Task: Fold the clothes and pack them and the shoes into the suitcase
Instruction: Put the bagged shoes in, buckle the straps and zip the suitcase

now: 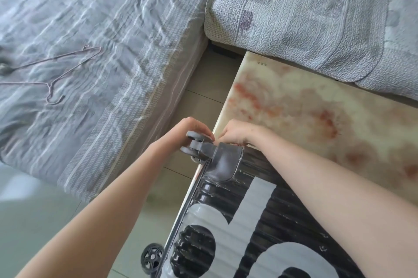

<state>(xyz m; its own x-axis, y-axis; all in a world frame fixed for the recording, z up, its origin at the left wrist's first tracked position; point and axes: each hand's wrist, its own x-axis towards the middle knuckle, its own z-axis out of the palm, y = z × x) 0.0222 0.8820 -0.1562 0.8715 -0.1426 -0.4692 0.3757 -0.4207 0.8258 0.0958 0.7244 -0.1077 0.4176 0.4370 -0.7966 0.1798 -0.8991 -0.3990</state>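
A black ribbed suitcase with large white letters lies closed on a marble-patterned table, its wheeled end toward the bed. My left hand reaches past the grey corner wheels, fingers curled at the suitcase's far edge. My right hand sits beside it at the same corner, fingers bent down behind the rim. What either hand's fingertips hold is hidden by the wheel housing. No clothes or shoes are visible.
A bed with a grey striped cover fills the left, with two wire hangers lying on it. A quilted grey sofa cushion sits behind the table. Tiled floor shows between bed and table. Another suitcase wheel hangs off the table edge.
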